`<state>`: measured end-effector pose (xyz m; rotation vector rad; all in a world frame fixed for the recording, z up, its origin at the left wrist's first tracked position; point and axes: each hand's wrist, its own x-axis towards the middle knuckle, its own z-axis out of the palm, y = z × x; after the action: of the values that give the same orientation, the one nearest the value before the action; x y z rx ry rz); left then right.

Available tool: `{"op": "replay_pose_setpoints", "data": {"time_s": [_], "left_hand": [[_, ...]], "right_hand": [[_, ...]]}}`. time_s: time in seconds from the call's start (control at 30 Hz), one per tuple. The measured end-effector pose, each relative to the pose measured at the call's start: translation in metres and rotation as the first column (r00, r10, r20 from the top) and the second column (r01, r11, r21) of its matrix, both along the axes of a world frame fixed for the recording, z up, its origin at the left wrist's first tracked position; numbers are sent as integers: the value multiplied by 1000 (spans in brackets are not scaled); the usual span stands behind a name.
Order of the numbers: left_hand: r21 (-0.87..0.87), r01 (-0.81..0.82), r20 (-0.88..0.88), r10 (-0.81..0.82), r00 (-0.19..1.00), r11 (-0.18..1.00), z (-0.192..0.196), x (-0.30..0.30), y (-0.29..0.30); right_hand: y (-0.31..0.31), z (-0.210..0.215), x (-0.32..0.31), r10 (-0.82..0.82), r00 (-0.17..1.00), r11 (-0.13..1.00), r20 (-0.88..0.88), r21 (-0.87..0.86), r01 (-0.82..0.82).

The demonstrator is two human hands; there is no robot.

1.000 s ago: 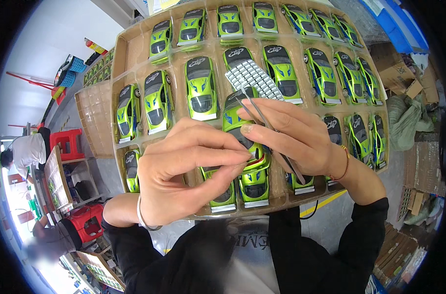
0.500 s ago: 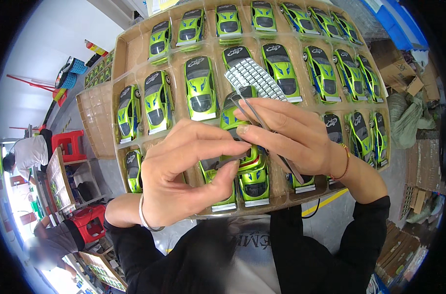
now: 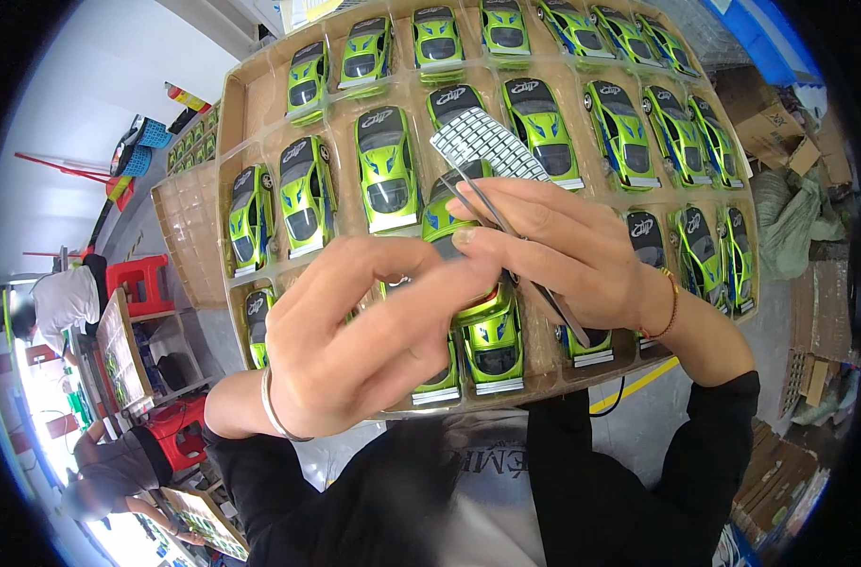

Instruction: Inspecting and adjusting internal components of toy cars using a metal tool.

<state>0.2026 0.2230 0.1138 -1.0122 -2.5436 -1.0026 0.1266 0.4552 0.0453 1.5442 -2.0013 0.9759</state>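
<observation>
My right hand (image 3: 582, 250) is closed around metal tweezers (image 3: 492, 213), whose tips point up and left. A white sheet with rows of small dark-edged rectangles (image 3: 492, 144) sticks out beyond its fingers. Below the fingers is a green toy car with a black roof (image 3: 440, 219), partly covered by both hands. My left hand (image 3: 364, 331) is closed, its index finger reaching across the car's rear to the right fingertips. Whatever the left fingers grip is hidden. Rows of similar green toy cars (image 3: 388, 161) sit in a clear-lined cardboard tray (image 3: 260, 94) underneath.
At the left are red stools (image 3: 139, 283) and two people at benches, one in a white top (image 3: 62, 300). Cardboard boxes (image 3: 771, 132) and a pale green sack (image 3: 780, 222) lie at the right. A blue bin (image 3: 766, 42) stands at the upper right.
My left index finger has straightened and moved right and up over the car's rear, hiding the thumb tip. My right hand keeps the tweezers in nearly the same place.
</observation>
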Motion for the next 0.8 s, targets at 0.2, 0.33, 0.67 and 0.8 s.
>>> {"op": "replay_pose_setpoints", "data": {"time_s": [0.2, 0.33, 0.67, 0.8], "left_hand": [[194, -156, 119, 135, 984, 969, -10, 4, 6], [187, -127, 63, 117, 991, 974, -9, 6, 8], [237, -70, -84, 92, 992, 969, -18, -1, 8], [248, -77, -107, 106, 989, 966, -19, -3, 8]], "right_hand": [[5, 5, -1, 16, 999, 1000, 31, 22, -17], [25, 33, 3, 39, 999, 997, -6, 61, -39], [40, 35, 24, 238, 752, 971, 615, -152, -184], [38, 36, 24, 245, 762, 970, 600, -150, -193]]}}
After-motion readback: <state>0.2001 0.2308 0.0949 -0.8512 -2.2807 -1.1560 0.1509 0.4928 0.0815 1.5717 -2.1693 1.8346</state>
